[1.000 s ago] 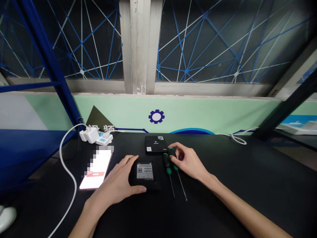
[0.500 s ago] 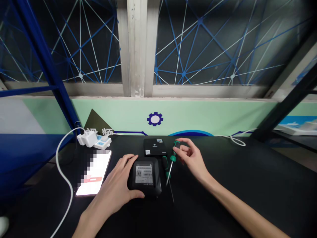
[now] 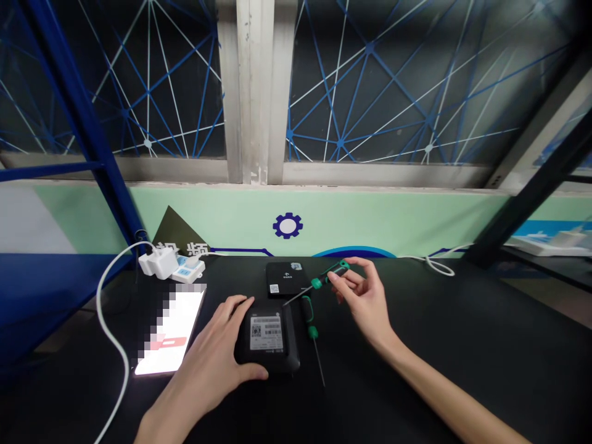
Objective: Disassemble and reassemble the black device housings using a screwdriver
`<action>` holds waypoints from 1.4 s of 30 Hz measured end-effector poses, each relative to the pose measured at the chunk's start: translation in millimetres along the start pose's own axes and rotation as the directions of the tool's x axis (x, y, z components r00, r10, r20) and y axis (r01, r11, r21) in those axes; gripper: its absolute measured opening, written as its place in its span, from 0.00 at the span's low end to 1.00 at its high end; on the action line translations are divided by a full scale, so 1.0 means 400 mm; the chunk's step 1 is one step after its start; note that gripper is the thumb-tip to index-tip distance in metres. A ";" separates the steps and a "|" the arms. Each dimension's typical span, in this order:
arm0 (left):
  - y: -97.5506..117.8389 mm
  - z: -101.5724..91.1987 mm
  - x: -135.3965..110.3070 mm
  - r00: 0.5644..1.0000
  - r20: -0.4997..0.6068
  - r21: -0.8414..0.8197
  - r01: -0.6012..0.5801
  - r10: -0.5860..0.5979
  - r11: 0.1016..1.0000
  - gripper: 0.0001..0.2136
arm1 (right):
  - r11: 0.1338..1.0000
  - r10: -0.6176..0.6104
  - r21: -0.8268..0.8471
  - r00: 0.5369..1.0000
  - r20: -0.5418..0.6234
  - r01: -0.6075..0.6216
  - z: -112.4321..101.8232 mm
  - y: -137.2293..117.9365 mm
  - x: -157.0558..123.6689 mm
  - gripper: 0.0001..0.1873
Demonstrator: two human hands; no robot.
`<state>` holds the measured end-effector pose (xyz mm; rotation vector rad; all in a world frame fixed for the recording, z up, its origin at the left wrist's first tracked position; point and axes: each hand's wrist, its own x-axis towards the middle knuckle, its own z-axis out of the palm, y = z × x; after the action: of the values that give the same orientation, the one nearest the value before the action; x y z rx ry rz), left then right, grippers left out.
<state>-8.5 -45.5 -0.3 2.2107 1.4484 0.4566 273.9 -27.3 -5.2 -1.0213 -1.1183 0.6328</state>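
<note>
My left hand [image 3: 213, 361] lies curled over the left side and front edge of a small black box [image 3: 268, 337] with a white label on top, gripping it on the black table [image 3: 462, 345]. My right hand [image 3: 363, 299] pinches a green-handled screwdriver [image 3: 317, 283] above the table, its thin shaft pointing left and down toward the box. A second green-handled screwdriver [image 3: 312, 333] lies flat just right of the box. Another black box [image 3: 285, 279] sits behind it.
A lit phone [image 3: 169, 330] lies left of my left hand. A white charger and power strip [image 3: 169, 264] with a white cable [image 3: 108, 336] sit at the back left. Blue shelf posts [image 3: 87, 123] stand on the left, a dark post [image 3: 531, 191] on the right.
My right hand picked one screwdriver up from the pair and swung it so the tip now points left toward the box. My left hand stayed on the box.
</note>
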 end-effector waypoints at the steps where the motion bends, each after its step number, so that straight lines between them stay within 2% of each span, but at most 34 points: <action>1: -0.002 0.001 0.000 1.000 0.003 -0.003 0.005 -0.005 1.000 0.43 | 1.000 -0.002 0.004 1.000 0.004 0.002 0.001 -0.001 -0.001 0.27; 9: -0.018 0.011 -0.004 0.999 0.040 -0.032 0.021 -0.019 0.999 0.43 | 0.999 -0.047 0.001 0.997 0.061 0.047 0.010 -0.010 -0.014 0.24; 20: -0.024 0.015 0.000 0.994 0.085 0.032 0.060 -0.063 0.998 0.43 | 0.993 -0.093 -0.058 0.989 0.112 0.100 0.013 -0.012 -0.026 0.23; 23: -0.025 0.014 0.000 0.994 0.087 0.024 0.067 -0.069 0.997 0.44 | 0.996 -0.065 -0.053 0.988 0.138 0.072 0.022 -0.019 -0.020 0.26; 26: -0.028 0.017 -0.001 0.995 0.082 0.013 0.057 -0.058 0.998 0.43 | 0.999 0.012 -0.042 0.979 0.202 -0.004 0.036 -0.024 -0.008 0.23; 29: -0.033 0.024 -0.002 0.996 0.074 0.011 0.046 -0.047 0.999 0.42 | 0.996 0.085 -0.027 0.954 0.286 -0.081 0.054 -0.018 0.001 0.23; 33: -0.034 0.032 -0.005 0.995 0.077 0.010 0.057 -0.057 0.998 0.40 | 0.991 0.131 -0.041 0.917 0.378 -0.124 0.081 0.001 0.004 0.23; 38: -0.031 0.037 -0.010 0.995 0.036 0.027 0.088 -0.089 0.996 0.38 | 0.992 0.124 -0.037 0.887 0.444 -0.120 0.121 0.009 0.000 0.19; 42: -0.032 0.040 -0.011 0.996 0.030 0.035 0.079 -0.080 0.996 0.38 | 0.994 0.105 -0.018 0.899 0.426 -0.108 0.138 0.010 -0.007 0.19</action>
<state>-12.0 -48.1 -20.7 2.1672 1.5315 0.3721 221.3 -9.2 -5.1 -0.9670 -1.4465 0.9816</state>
